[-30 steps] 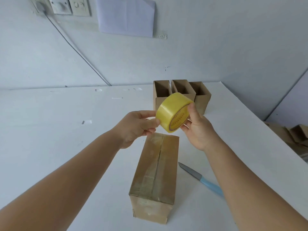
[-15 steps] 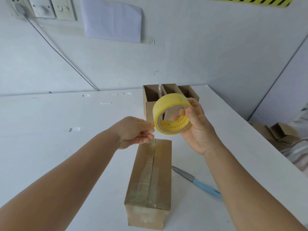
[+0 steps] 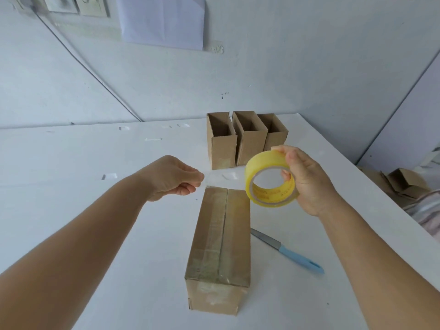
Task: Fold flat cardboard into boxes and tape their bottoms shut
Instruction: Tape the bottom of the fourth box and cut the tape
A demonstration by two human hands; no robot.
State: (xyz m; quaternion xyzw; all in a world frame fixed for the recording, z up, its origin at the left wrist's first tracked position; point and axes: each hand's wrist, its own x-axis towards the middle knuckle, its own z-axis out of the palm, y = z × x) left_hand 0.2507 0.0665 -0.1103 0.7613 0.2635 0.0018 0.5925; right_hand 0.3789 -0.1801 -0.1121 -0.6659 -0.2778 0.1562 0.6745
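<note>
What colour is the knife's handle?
Light blue; the knife handle shows best in the head view, beside the box.

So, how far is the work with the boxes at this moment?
Done: three boxes stand open-topped at the wall, folded; their bottoms are hidden. In hand: a fourth box lies before the person, clear tape already over its seam. The right hand holds the yellow tape roll; the left hand pinches what looks like a strip pulled from it. Left: stick that strip and cut it, perhaps with the knife.
</note>
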